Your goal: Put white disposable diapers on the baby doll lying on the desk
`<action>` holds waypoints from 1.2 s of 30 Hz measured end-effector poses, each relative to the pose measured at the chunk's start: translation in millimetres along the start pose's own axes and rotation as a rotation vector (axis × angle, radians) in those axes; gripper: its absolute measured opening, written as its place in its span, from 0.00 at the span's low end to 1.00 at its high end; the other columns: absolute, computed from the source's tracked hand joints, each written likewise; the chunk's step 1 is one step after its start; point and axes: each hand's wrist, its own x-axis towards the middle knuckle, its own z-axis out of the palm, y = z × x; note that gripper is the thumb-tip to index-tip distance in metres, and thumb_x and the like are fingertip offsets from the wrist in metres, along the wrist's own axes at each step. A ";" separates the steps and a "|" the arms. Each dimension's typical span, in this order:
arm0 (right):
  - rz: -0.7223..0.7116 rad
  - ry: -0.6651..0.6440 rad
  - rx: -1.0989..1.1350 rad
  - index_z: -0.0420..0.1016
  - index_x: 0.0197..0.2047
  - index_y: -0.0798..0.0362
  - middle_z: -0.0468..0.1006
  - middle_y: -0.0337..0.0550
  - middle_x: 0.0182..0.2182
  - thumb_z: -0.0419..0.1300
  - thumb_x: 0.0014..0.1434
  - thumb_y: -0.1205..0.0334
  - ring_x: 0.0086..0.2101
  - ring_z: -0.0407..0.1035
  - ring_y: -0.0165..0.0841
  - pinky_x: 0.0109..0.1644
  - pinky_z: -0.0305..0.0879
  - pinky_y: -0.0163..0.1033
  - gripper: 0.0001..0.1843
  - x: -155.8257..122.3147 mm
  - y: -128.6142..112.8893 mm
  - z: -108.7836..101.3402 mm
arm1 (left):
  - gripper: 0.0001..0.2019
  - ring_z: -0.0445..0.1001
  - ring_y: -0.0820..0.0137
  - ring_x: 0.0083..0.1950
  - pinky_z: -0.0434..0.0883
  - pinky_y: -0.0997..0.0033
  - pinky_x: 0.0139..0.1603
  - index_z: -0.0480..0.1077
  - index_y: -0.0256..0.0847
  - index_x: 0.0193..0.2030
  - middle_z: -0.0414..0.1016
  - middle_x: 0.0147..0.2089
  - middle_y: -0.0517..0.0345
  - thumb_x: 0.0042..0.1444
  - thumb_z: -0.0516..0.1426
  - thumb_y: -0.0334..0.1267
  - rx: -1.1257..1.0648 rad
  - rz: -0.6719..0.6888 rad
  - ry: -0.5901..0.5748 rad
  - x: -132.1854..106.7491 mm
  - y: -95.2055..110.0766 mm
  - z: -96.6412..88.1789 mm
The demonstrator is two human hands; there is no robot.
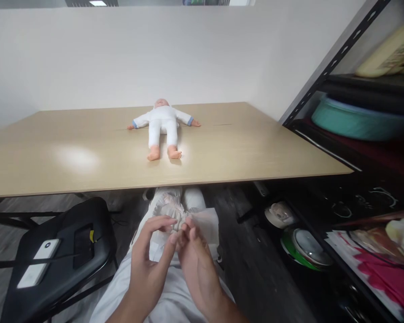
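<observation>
Single view from the person's head
It faces forward and down; the fingers are close; the worktop is farther; the wall stands behind.

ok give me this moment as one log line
left hand, right hand: at ruffled white item | doll: face-up on table | phone: on black chair

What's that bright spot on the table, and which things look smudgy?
Head view: likely reflected light, a pale glare on the table, left of the doll's feet; head view, right side: the turquoise tub looks smeared; head view, bottom middle: the ruffled white item by the hands lacks crisp detail.
</observation>
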 end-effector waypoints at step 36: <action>-0.055 -0.131 -0.110 0.89 0.43 0.45 0.86 0.45 0.47 0.77 0.64 0.47 0.53 0.77 0.44 0.66 0.71 0.50 0.12 -35.6 20.9 10.1 | 0.17 0.84 0.62 0.49 0.80 0.58 0.49 0.82 0.43 0.56 0.88 0.49 0.55 0.64 0.67 0.23 0.287 0.522 0.184 -9.0 8.6 -13.0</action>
